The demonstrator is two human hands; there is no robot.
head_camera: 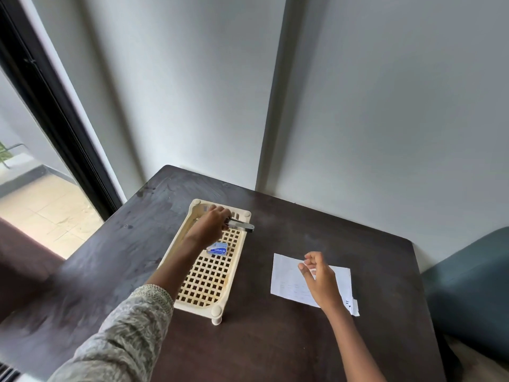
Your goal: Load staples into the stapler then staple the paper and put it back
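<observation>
The person's left hand (210,226) was closed around the rear of the metal stapler (240,225) at the far end of the cream lattice rack (209,282), the stapler's nose jutting past the rack's right rim. The blue staple box (218,248) lay on the rack just nearer than that hand. To the right of the rack, well apart from it, the paper (286,277) lay flat on the dark desk (261,348), with the right hand (319,279) hovering above it, fingers loosely spread and holding nothing. The grip covered only the stapler's tail, so the tool could tip or snag the rack's rim on lifting. The wrist, passing close over the staple box, might knock it, and loose staples could drop through the lattice.
</observation>
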